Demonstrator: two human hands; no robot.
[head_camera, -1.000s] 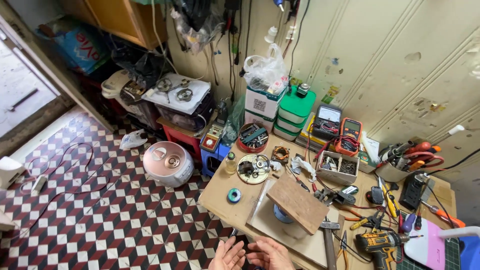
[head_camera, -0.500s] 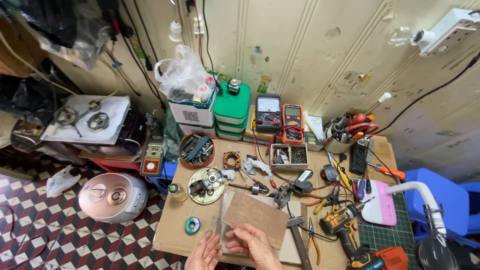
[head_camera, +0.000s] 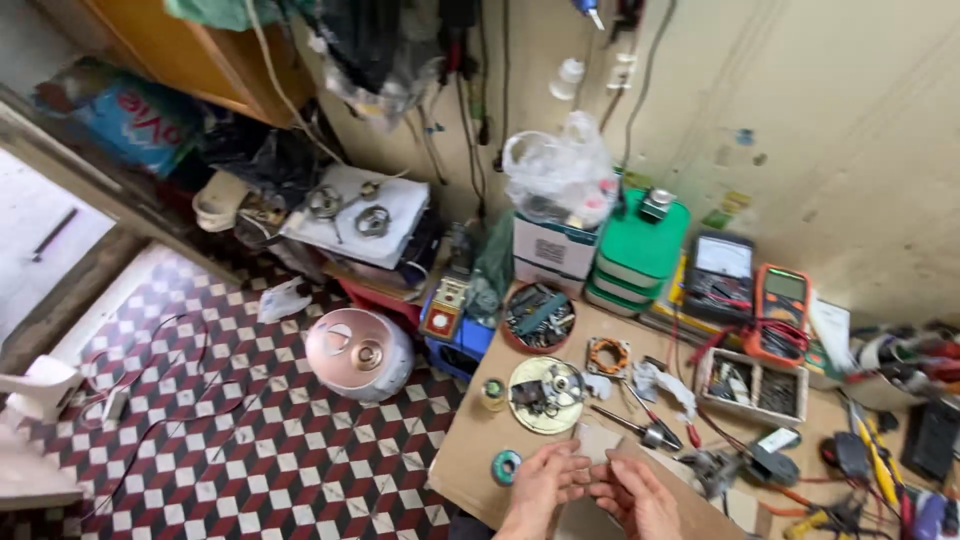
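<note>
- A pale rice cooker (head_camera: 358, 353) sits on the red, white and black checkered floor (head_camera: 200, 440), left of the workbench (head_camera: 470, 450).
- On the bench's near left corner lies a small teal roll of tape (head_camera: 506, 466), just beside the left hand (head_camera: 540, 485).
- The left hand, fingers curled, pinches the left edge of a flat brown board (head_camera: 690, 505) that lies at the near edge of the bench.
- The right hand (head_camera: 640, 498) is close against the left one, fingers bent and resting on top of the same board; whether it truly grips the board cannot be told.
- Just beyond the hands lies a round yellowish disc (head_camera: 545, 394) with dark metal parts on it, and a small jar with a green lid (head_camera: 492, 391) to its left.
- A screwdriver (head_camera: 632, 426) lies near the board's far edge.
- Farther back are a round red tray (head_camera: 539, 316) of small parts, a stack of green boxes (head_camera: 640, 252) by the wall, and a dark meter (head_camera: 718, 275) next to an orange multimeter (head_camera: 782, 311).
- To the right sits a divided parts box (head_camera: 752, 386) among red wires and hand tools.
</note>
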